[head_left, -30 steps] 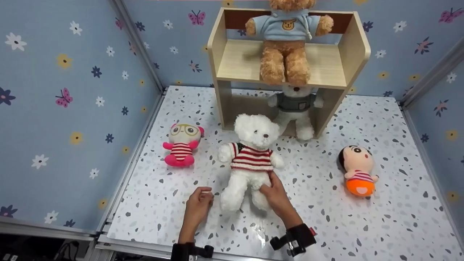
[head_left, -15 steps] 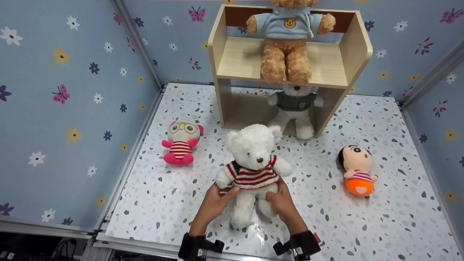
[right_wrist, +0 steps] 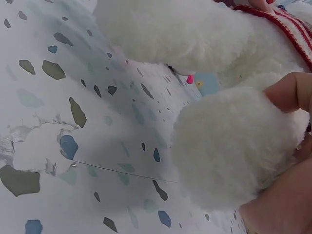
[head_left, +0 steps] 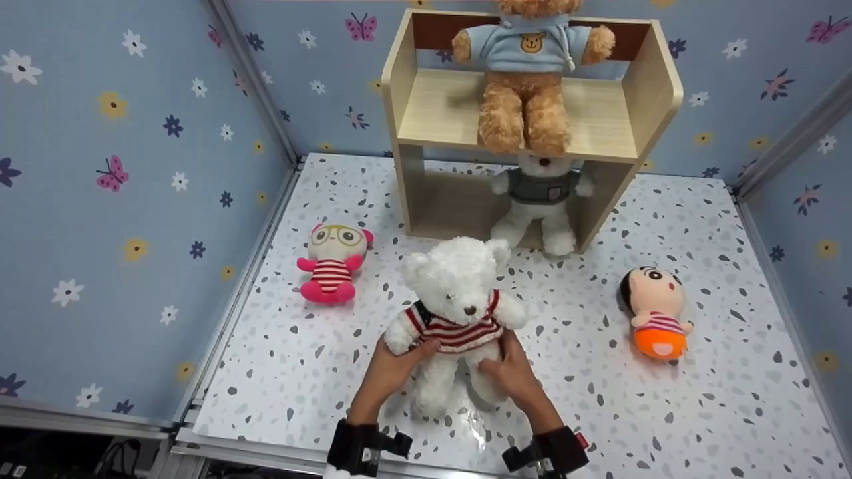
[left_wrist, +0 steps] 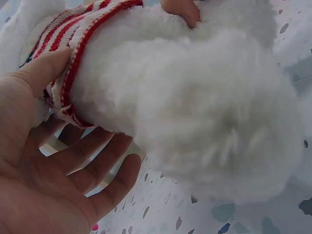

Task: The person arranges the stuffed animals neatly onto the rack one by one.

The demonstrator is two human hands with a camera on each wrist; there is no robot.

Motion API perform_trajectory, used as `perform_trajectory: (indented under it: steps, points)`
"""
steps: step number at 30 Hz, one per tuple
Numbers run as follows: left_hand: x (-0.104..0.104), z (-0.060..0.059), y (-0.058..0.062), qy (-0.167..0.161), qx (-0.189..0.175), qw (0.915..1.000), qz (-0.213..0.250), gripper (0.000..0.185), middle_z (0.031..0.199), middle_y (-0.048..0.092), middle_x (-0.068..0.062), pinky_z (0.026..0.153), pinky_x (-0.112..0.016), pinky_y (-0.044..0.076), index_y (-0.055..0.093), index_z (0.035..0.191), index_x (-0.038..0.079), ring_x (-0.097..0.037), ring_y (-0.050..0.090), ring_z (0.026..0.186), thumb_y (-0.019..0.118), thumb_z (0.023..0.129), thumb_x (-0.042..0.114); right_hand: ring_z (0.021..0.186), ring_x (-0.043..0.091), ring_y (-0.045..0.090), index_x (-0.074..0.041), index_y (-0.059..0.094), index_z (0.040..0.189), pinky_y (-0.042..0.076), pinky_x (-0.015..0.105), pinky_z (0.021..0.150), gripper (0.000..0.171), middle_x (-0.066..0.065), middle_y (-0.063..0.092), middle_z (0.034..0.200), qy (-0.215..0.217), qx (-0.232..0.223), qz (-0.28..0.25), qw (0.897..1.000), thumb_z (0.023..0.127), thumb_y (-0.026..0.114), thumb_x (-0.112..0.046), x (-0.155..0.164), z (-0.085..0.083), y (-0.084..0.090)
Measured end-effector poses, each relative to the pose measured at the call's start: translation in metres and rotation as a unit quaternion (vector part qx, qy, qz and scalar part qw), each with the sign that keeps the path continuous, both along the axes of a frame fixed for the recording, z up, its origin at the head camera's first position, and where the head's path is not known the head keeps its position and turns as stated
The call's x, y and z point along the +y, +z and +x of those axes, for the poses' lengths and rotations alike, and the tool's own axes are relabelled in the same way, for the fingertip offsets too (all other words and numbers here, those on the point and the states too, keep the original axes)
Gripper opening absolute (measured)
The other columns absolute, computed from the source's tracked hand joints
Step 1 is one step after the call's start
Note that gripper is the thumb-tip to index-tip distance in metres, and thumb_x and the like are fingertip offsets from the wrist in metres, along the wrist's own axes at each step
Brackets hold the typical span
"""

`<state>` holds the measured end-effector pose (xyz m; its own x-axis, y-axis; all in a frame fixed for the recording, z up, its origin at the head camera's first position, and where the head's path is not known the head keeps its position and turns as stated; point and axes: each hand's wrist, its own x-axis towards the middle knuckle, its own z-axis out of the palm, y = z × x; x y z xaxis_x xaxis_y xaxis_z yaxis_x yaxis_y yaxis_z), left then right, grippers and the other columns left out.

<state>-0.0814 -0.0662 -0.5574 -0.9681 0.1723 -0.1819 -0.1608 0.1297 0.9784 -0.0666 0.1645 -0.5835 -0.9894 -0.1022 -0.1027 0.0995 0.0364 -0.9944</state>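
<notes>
Teddy bear [head_left: 456, 327] in a striped sweater [left_wrist: 68, 30], held between both hands at the near middle of the speckled table [head_left: 559, 406], upright but with head dipping forward. Feet on the table or just off it: cannot tell. Left hand [head_left: 394, 366] curved round one side, thumb on the sweater's hem, fingers loosely spread behind. Likely weak point: with more weight on the sweater than on the body, could ride up and let the body slip. Right hand [head_left: 514, 372] gripping one leg, thumb in front. Held by just that leg, could twist or swing sideways, probably head first. Beyond, wooden shelf [head_left: 439, 110]: with a careless push forward, might bump the grey-vested bear [head_left: 542, 189] in its lower space, or, raised too close, nudge the brown bear [head_left: 524, 83] above, feet over the front edge. Further out, apart on either side, panda doll [head_left: 331, 274] and black-haired doll [head_left: 659, 326], at little risk except from a wide swing or a drop
</notes>
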Motion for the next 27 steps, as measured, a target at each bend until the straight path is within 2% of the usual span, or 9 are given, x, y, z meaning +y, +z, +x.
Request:
perform_trajectory:
  steps: [5, 8, 11, 14, 17, 20, 24, 27]
  points:
    - [0.001, -0.012, 0.003, 0.007, 0.028, 0.9995, 0.011, 0.063, 0.118, 0.067, 0.001, 0.102, -0.040, 0.044, 0.057, 0.129, 0.023, -0.017, 0.061, 0.112, 0.080, 0.075, 0.042, 0.146, 0.029, 0.025, -0.008, 0.020, 0.151, 0.020, 0.047, 0.117, 0.082, 0.014, 0.029, 0.155, 0.024, 0.003, -0.018, 1.000, 0.081, 0.062, -0.002, 0.002, -0.006, 0.010]
    - [0.003, -0.021, 0.007, 0.021, 0.043, 0.9989, 0.004, 0.063, 0.116, 0.067, 0.001, 0.100, -0.038, 0.046, 0.058, 0.128, 0.022, -0.016, 0.062, 0.110, 0.081, 0.073, 0.043, 0.142, 0.028, 0.032, -0.012, 0.027, 0.149, 0.026, 0.046, 0.115, 0.072, 0.012, 0.038, 0.150, 0.024, 0.004, -0.018, 1.000, 0.087, 0.062, -0.009, 0.002, -0.012, 0.016]
    - [0.005, -0.031, 0.011, 0.049, 0.061, 0.9969, -0.005, 0.061, 0.111, 0.069, 0.000, 0.096, -0.037, 0.048, 0.061, 0.123, 0.020, -0.016, 0.064, 0.105, 0.084, 0.071, 0.041, 0.130, 0.024, 0.046, -0.017, 0.038, 0.145, 0.039, 0.042, 0.106, 0.059, 0.007, 0.050, 0.140, 0.012, 0.003, 0.002, 1.000, 0.091, 0.064, -0.020, 0.000, -0.021, 0.020]
    - [0.008, -0.041, 0.014, 0.079, 0.081, 0.9935, -0.016, 0.058, 0.108, 0.070, -0.001, 0.094, -0.037, 0.049, 0.064, 0.119, 0.018, -0.017, 0.065, 0.103, 0.086, 0.069, 0.038, 0.117, 0.021, 0.052, -0.020, 0.043, 0.140, 0.045, 0.038, 0.095, 0.055, 0.003, 0.056, 0.129, -0.006, 0.000, 0.030, 1.000, 0.091, 0.066, -0.030, -0.001, -0.033, 0.025]
    - [0.012, -0.051, 0.015, 0.114, 0.098, 0.9879, -0.038, 0.059, 0.108, 0.071, -0.004, 0.095, -0.037, 0.049, 0.065, 0.117, 0.015, -0.019, 0.065, 0.104, 0.087, 0.067, 0.036, 0.110, 0.022, 0.055, -0.017, 0.044, 0.137, 0.047, 0.036, 0.089, 0.054, 0.003, 0.059, 0.124, -0.021, 0.006, 0.060, 0.998, 0.090, 0.067, -0.031, -0.006, -0.043, 0.039]
    - [0.016, -0.064, 0.017, 0.154, 0.108, 0.9794, -0.073, 0.060, 0.107, 0.070, -0.008, 0.095, -0.038, 0.048, 0.064, 0.116, 0.009, -0.022, 0.065, 0.103, 0.088, 0.066, 0.033, 0.104, 0.025, 0.059, -0.009, 0.048, 0.132, 0.048, 0.034, 0.086, 0.049, 0.008, 0.063, 0.118, -0.043, 0.020, 0.098, 0.994, 0.090, 0.068, -0.026, -0.014, -0.050, 0.058]
    - [0.023, -0.083, 0.020, 0.201, 0.111, 0.9665, -0.115, 0.051, 0.097, 0.068, -0.012, 0.089, -0.040, 0.048, 0.061, 0.105, 0.003, -0.026, 0.063, 0.095, 0.087, 0.067, 0.025, 0.094, 0.022, 0.060, -0.009, 0.055, 0.123, 0.048, 0.032, 0.080, 0.044, 0.009, 0.066, 0.106, -0.075, 0.031, 0.148, 0.986, 0.089, 0.069, -0.033, -0.018, -0.071, 0.049]
    - [0.030, -0.096, 0.023, 0.221, 0.111, 0.9589, -0.140, 0.046, 0.091, 0.067, -0.012, 0.085, -0.041, 0.049, 0.060, 0.099, 0.001, -0.028, 0.063, 0.090, 0.086, 0.067, 0.022, 0.099, 0.020, 0.062, -0.013, 0.054, 0.127, 0.050, 0.034, 0.084, 0.048, 0.007, 0.066, 0.112, -0.090, 0.030, 0.151, 0.984, 0.088, 0.069, -0.037, -0.018, -0.089, 0.033]
